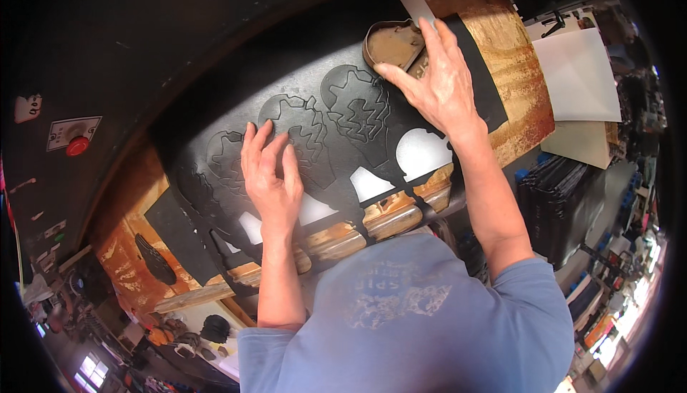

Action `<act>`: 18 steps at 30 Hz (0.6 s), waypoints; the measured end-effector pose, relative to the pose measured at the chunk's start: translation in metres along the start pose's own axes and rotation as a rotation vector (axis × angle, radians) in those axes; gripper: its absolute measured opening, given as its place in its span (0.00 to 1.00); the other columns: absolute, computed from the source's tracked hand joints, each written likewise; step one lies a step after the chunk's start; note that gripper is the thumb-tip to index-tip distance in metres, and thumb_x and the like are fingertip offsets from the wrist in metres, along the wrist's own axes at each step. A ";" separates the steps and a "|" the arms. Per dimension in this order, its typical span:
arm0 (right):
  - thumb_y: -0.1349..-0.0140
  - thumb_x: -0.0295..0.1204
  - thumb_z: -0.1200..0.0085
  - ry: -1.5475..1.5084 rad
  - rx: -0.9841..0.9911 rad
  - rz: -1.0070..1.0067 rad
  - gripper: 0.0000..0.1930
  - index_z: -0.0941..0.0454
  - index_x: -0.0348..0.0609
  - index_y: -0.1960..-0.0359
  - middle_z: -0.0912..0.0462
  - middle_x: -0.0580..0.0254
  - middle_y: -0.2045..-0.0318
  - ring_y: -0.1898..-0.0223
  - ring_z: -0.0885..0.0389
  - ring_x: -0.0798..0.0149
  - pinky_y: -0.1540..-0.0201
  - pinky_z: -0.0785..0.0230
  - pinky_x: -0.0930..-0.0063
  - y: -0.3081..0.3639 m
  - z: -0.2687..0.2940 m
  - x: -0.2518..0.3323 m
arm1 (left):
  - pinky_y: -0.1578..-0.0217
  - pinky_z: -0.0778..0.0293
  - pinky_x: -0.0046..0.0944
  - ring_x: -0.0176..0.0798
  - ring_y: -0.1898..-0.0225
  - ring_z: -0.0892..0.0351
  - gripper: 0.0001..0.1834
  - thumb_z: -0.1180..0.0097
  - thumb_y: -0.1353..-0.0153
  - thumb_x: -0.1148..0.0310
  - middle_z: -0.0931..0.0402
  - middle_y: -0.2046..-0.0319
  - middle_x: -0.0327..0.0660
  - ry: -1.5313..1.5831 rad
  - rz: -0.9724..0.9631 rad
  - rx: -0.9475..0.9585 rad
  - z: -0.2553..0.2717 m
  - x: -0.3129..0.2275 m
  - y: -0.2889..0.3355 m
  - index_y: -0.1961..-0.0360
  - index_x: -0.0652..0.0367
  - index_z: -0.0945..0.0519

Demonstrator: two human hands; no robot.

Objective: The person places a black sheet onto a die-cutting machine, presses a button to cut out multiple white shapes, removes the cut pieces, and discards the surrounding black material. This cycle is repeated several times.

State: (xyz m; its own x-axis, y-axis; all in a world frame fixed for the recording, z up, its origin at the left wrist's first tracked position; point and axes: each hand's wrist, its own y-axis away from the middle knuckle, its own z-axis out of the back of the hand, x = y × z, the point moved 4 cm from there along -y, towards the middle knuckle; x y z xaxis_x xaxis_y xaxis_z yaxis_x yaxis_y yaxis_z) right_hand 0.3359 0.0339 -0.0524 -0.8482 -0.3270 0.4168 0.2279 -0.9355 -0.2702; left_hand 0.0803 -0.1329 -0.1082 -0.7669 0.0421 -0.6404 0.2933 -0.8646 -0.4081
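Observation:
A black sheet (411, 110) with several cut outlines lies in front of me. Each cut shape (358, 110) has a rounded end and zigzag lines inside. My right hand (445, 85) is closed round a metal-edged cutting die (392, 44), thumb at its near edge and fingers at its far right side. The die rests on the far right part of the sheet. Spread fingers of my left hand (273, 175) lie on the sheet over the cut shapes, holding nothing. White shows through a round hole (424, 155) near the sheet's front edge.
A dark machine body (215, 13) arches over the far side, with a red button (76, 146) at left. Worn wooden board (515, 71) shows around the sheet. A black sole-shaped piece (155, 258) lies at left. White paper (576, 74) and stacked black sheets (554, 203) are at right.

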 end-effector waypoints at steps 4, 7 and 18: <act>0.47 0.43 0.20 -0.036 0.034 0.163 0.45 0.25 0.31 0.31 0.27 0.30 0.31 0.33 0.26 0.33 0.31 0.29 0.46 0.018 0.005 -0.013 | 0.30 0.31 0.58 0.63 0.28 0.27 0.12 0.35 0.34 0.78 0.17 0.39 0.49 -0.008 -0.002 -0.005 0.001 0.001 -0.001 0.50 0.59 0.14; 0.52 0.38 0.18 -0.131 -0.045 0.128 0.39 0.18 0.32 0.38 0.25 0.34 0.32 0.36 0.24 0.35 0.32 0.28 0.49 0.026 0.004 -0.018 | 0.30 0.31 0.58 0.62 0.28 0.27 0.12 0.35 0.34 0.78 0.17 0.39 0.49 0.002 0.018 -0.003 0.001 0.001 -0.001 0.51 0.60 0.13; 0.46 0.35 0.22 -0.212 -0.220 0.066 0.36 0.20 0.32 0.37 0.25 0.36 0.32 0.34 0.23 0.38 0.33 0.27 0.52 0.023 -0.020 -0.005 | 0.29 0.31 0.57 0.61 0.27 0.28 0.11 0.36 0.32 0.79 0.18 0.38 0.49 -0.022 0.045 0.031 0.002 0.002 -0.004 0.50 0.60 0.13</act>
State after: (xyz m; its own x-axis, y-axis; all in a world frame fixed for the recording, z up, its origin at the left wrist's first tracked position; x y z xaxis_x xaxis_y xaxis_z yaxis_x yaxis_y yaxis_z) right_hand 0.3354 0.0169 -0.0780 -0.7115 -0.4279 0.5574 0.1506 -0.8676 -0.4738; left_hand 0.0767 -0.1306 -0.1069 -0.7658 -0.0077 -0.6430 0.3103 -0.8802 -0.3590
